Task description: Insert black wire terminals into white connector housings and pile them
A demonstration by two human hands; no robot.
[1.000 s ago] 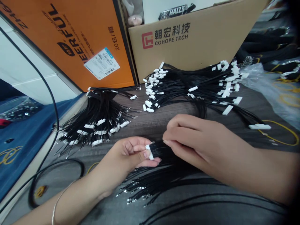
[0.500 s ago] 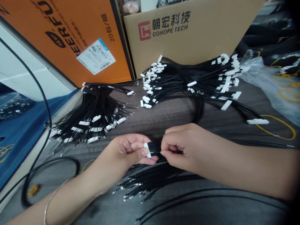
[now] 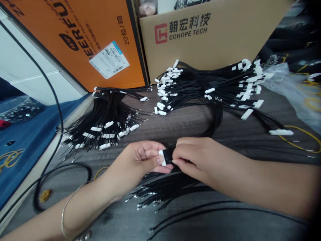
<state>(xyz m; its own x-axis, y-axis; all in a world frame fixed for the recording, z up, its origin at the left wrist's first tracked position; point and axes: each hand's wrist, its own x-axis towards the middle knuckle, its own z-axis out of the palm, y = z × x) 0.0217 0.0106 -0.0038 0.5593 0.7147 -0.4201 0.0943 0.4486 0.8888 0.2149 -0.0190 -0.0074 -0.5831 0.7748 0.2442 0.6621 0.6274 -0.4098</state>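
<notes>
Between thumb and fingers, my left hand [image 3: 147, 159] pinches a white connector housing [image 3: 162, 158]. Black wires [image 3: 168, 155] run from its right side toward my right hand [image 3: 192, 157]. The fingers of that right hand are closed on the black wires close behind the housing; how many it grips is hidden. Below both hands lies a bundle of loose black wires [image 3: 173, 187] with bare metal terminals at their left ends. Two thicker black cables [image 3: 200, 212] curve along the near part of the table.
Wire harnesses with white connectors [image 3: 190, 83] are heaped before a cardboard box [image 3: 240, 36]. Another harness pile [image 3: 107, 117] lies left, near an orange box [image 3: 82, 43]. A black cable [image 3: 56, 97] loops at far left. Plastic bag [image 3: 283, 80] and yellow bands [image 3: 318, 139] are at right.
The right hand's fingertips have come nearer the housing; the single wire end seen over its face before no longer shows. The whole view has shifted slightly.
</notes>
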